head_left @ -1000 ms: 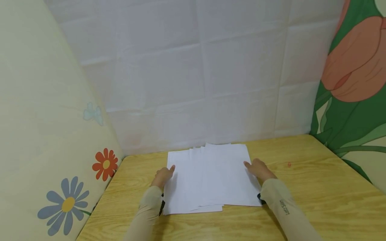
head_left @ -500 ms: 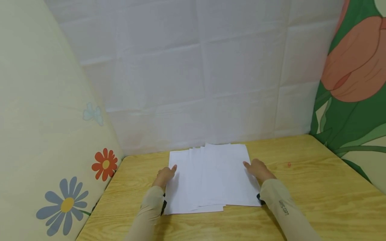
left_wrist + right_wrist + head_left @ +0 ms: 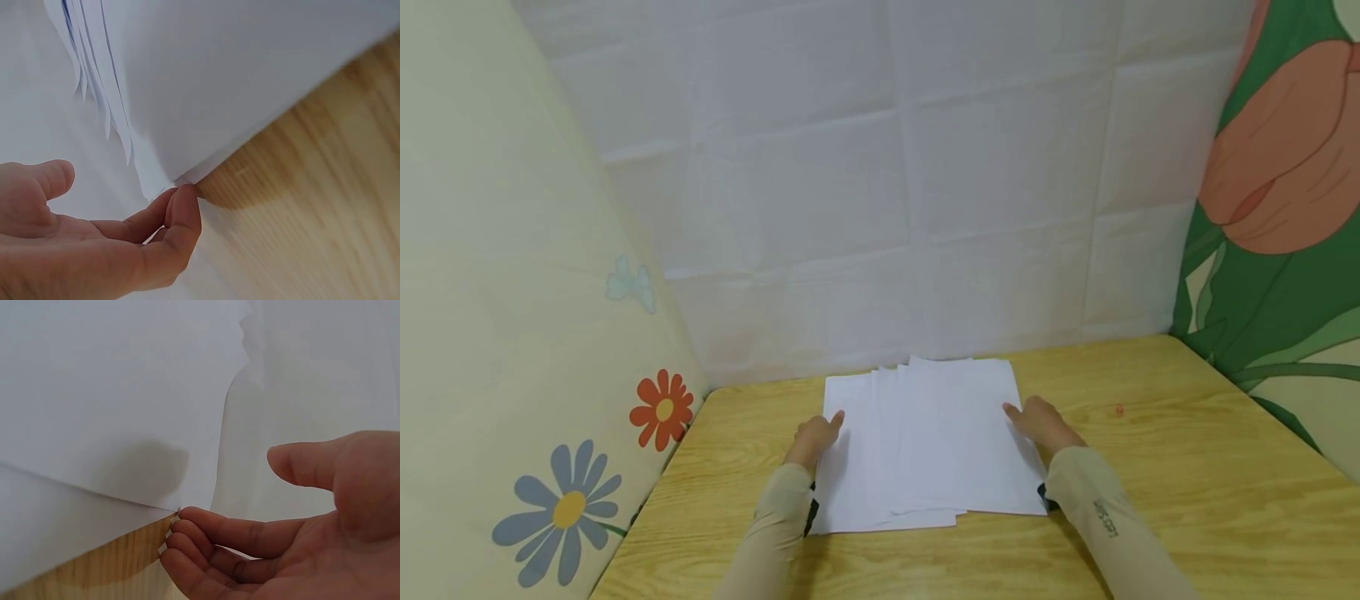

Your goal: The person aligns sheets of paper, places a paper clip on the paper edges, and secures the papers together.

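Note:
Several white sheets of paper [image 3: 932,442] lie fanned out and overlapping on the table, their edges stepped at the top and bottom. At the left side of the sheets is my left hand [image 3: 816,437]. In the left wrist view its bent fingertips touch the paper's edge [image 3: 206,159], and the thumb stands apart from the paper. My right hand [image 3: 1042,422] is at the opposite side. The right wrist view shows its fingertips against the paper's edge [image 3: 94,487], thumb raised and apart. Neither hand pinches a sheet.
The wood-grain table [image 3: 1150,467] carries a small red mark [image 3: 1119,410] to the right of the sheets. A creased white cloth [image 3: 910,183] hangs behind. Flower-printed panels stand at the left [image 3: 512,333] and right [image 3: 1285,250].
My left hand has moved slightly right, pushing the left sheets inward, so the fan is a little narrower. The right hand has shifted very slightly left.

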Available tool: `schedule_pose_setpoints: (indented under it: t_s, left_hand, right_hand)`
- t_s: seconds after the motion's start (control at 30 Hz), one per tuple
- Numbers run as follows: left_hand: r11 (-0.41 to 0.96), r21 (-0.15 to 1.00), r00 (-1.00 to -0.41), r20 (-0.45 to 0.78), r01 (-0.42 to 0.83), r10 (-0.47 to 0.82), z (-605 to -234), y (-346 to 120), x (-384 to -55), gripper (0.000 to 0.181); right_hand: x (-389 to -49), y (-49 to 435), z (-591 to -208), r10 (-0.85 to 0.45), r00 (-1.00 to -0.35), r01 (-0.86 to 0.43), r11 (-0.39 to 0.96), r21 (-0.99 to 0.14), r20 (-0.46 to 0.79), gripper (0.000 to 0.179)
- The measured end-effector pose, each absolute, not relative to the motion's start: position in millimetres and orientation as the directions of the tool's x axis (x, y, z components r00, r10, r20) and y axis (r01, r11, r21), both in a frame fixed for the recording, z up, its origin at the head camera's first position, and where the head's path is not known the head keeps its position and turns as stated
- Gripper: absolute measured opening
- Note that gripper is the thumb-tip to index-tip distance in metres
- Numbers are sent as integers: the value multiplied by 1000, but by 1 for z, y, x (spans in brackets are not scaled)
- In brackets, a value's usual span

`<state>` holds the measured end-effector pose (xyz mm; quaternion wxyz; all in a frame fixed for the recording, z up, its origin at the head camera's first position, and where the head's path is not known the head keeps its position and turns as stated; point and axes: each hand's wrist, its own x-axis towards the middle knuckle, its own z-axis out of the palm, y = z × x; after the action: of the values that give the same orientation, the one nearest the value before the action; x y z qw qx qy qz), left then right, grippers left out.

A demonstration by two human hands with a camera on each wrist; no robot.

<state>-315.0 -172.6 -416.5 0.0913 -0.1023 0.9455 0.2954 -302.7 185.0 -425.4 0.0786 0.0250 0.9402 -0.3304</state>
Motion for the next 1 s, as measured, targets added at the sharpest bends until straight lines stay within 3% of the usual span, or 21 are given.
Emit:
schedule_pose_setpoints:
  t_s: [1.0]
  left_hand:
    - [856,485,-978,-184,-180,-101,-419,-167,-317,61]
  right_hand:
    - [-298,174,-423,-28,-986,83,770,-632,-164,54]
